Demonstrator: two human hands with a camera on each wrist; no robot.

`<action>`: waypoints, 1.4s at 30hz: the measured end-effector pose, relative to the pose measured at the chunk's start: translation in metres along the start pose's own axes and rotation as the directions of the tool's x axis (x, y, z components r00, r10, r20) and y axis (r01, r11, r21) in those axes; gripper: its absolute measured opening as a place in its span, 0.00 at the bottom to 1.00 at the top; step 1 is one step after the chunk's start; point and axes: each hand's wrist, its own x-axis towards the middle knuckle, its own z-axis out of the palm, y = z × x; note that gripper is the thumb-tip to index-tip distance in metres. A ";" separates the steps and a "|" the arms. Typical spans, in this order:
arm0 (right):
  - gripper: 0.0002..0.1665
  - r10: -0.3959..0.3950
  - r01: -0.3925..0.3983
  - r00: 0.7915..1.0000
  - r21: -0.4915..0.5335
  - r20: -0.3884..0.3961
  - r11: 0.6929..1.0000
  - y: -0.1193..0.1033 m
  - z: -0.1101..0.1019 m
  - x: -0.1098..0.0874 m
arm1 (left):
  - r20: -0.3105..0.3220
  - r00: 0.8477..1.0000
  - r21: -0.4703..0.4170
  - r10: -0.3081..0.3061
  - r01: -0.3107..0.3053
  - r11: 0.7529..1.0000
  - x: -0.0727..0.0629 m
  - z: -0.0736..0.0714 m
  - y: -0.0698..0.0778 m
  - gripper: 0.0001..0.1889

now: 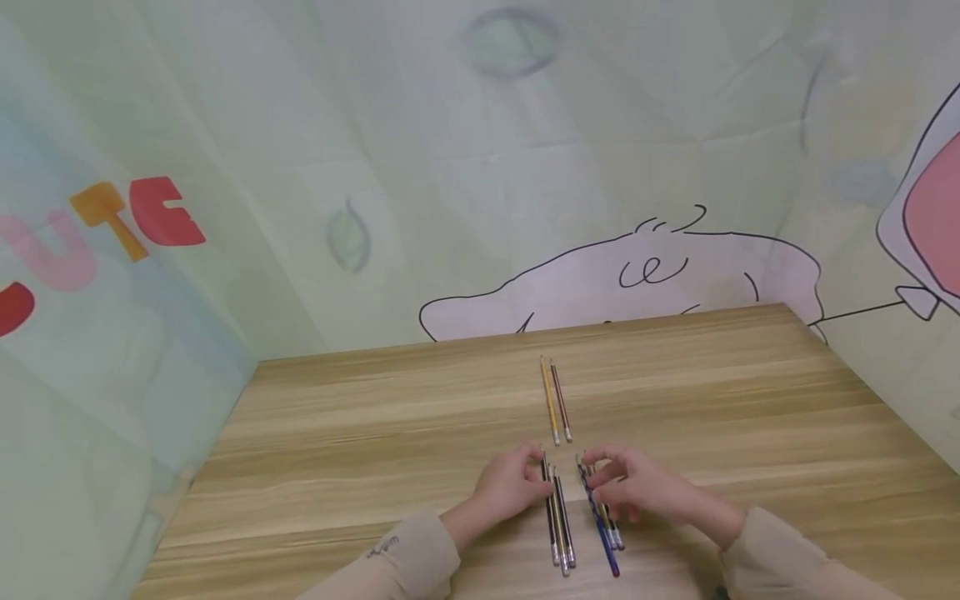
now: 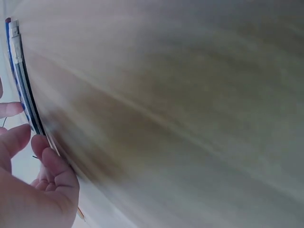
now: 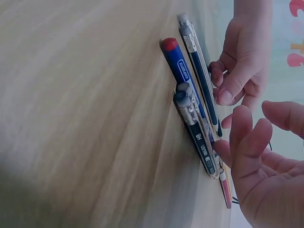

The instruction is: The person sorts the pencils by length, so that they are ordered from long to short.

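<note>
Several dark pencils (image 1: 556,521) with eraser ends lie side by side on the table. My left hand (image 1: 510,485) pinches this bundle near its far tips, with thumb and index finger on either side. Just right of it lies a second group, a blue pencil with a red end (image 3: 176,61) and dark pencils with metal-banded erasers (image 3: 192,116). Over the far part of that group is my right hand (image 1: 637,483), its fingers loosely bent and spread, a fingertip touching the pencils. The pencil tips are partly hidden by the fingers.
Beyond the hands, a yellow pencil (image 1: 550,400) and a dark red pencil (image 1: 561,402) lie close together. The wooden table (image 1: 360,433) ends at a printed cloth backdrop (image 1: 420,167) at the back and sides.
</note>
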 end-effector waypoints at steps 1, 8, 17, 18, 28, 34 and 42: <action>0.30 0.002 -0.002 1.000 0.004 0.001 1.000 -0.001 0.001 0.000 | 0.000 1.000 0.000 -0.002 0.002 1.000 0.000 0.000 0.000 0.23; 0.28 -0.013 0.013 1.000 0.003 0.015 1.000 0.001 0.003 0.002 | 0.005 1.000 0.005 -0.006 0.006 1.000 0.000 0.000 0.001 0.23; 0.26 -0.019 0.019 1.000 -0.042 0.009 0.999 0.006 0.007 0.005 | 0.010 1.000 0.002 -0.011 0.011 1.000 0.000 -0.001 0.001 0.21; 0.25 -0.020 0.021 1.000 -0.052 0.007 0.998 0.006 0.007 0.005 | 0.009 1.000 0.002 -0.014 0.014 1.000 0.000 -0.001 0.001 0.21; 0.18 -0.035 0.032 0.999 -0.136 -0.022 0.990 0.008 0.012 0.005 | -0.002 1.000 -0.002 -0.022 0.022 1.000 -0.002 -0.002 0.002 0.21; 0.17 -0.046 0.035 0.998 -0.219 -0.042 0.975 0.008 0.015 0.007 | -0.016 1.000 0.071 0.004 -0.003 0.997 -0.002 0.001 0.002 0.25; 0.19 -0.087 0.077 0.996 -0.313 -0.019 0.947 0.006 0.020 0.013 | -0.015 1.000 0.094 0.003 -0.001 0.996 -0.003 0.000 0.002 0.25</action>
